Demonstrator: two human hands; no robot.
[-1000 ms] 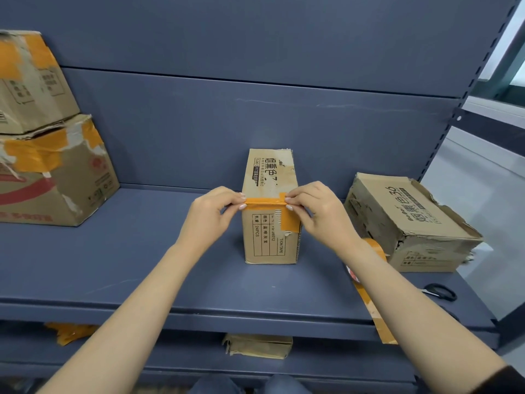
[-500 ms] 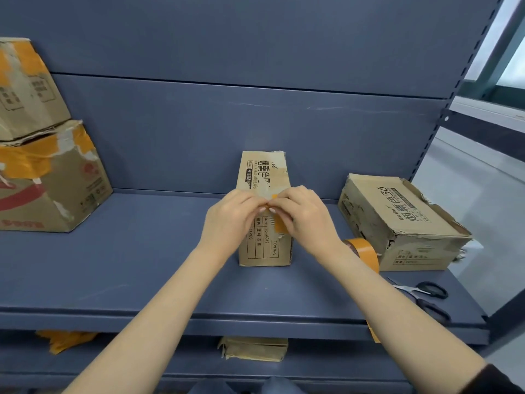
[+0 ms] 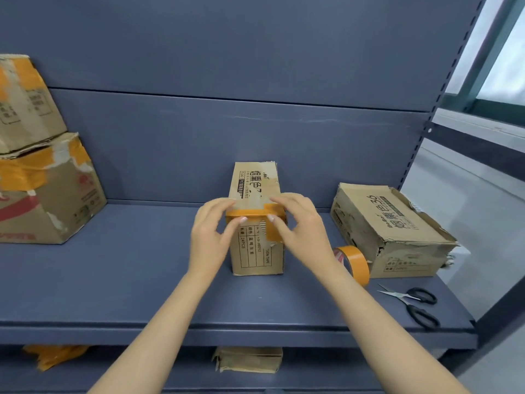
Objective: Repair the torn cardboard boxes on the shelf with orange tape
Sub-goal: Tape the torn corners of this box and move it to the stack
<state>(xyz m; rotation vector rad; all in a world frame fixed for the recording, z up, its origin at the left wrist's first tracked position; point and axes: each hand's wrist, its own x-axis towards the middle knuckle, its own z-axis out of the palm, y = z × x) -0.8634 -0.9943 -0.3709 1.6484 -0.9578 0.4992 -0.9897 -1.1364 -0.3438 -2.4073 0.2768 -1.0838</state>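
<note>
Orange tape strip [image 3: 250,213] now exposed along top front edge of narrow box [image 3: 257,245], mid-shelf near back wall. Left hand [image 3: 211,234] and right hand [image 3: 298,226] have spread apart since half a second ago, relaxed fingertips pressing the strip. Tape roll [image 3: 356,264] hangs on right wrist.

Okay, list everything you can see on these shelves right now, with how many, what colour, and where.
narrow box: one, brown with an orange tape strip over its front top edge, shelf centre.
torn box: one, brown, right of the narrow box.
stacked boxes: two, brown with orange tape patches, far left.
tape roll: one, orange, upright between the narrow and torn boxes.
scissors: one pair, black handles, right front of the shelf.
lower-shelf box: one, brown, below centre.
crumpled orange material: one heap, lower left.
hands: left hand and right hand, fingers on the strip.
</note>
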